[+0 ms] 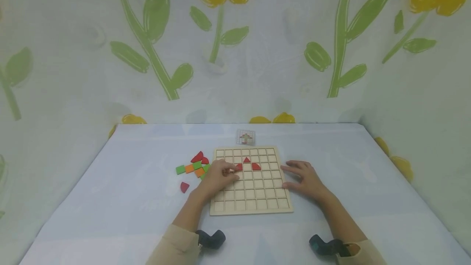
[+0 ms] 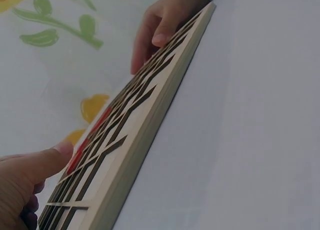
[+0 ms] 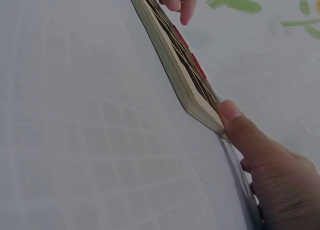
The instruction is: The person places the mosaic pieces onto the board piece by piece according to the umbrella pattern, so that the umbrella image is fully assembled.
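Observation:
A square wooden board with a grid of recessed cells lies flat on the table. In its upper part sit a red triangle, a red quarter-round piece and another red quarter-round piece. My left hand reaches over the board's left side; its index fingertip is at the left red piece, with the thumb apart below. The left wrist view shows this thumb straight. At the board's right edge, my right hand rests its fingertips with fingers spread and nothing held.
Left of the board lie loose pieces: a green square, an orange square, a red piece and several others, partly behind my left hand. A small pattern card lies beyond the board. A flower-patterned cloth hangs behind the table.

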Demonstrator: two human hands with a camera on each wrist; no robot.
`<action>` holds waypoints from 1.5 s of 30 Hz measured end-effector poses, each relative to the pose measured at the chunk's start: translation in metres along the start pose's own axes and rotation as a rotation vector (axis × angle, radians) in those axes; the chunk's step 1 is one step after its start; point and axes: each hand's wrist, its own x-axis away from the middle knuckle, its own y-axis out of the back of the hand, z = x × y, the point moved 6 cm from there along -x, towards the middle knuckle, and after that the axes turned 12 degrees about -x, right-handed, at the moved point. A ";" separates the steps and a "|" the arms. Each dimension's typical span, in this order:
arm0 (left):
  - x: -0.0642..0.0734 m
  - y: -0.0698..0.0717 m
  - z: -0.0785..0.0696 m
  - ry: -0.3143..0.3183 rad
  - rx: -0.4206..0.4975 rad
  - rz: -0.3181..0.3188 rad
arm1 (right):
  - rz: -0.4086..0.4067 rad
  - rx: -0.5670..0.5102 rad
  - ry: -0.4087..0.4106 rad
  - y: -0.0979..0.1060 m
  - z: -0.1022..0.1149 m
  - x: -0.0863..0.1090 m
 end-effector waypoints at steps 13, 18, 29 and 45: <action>0.018 0.018 0.018 0.077 -0.030 -0.034 | 0.001 -0.015 0.009 0.000 0.003 -0.001; 0.023 0.022 0.021 0.068 -0.061 -0.059 | 0.001 0.005 0.005 0.002 0.002 0.000; 0.038 0.039 0.036 0.059 -0.146 -0.104 | 0.005 -0.011 -0.003 -0.001 -0.003 0.000; 0.056 0.063 0.060 0.083 -0.246 -0.097 | 0.009 0.005 -0.048 -0.003 -0.004 0.000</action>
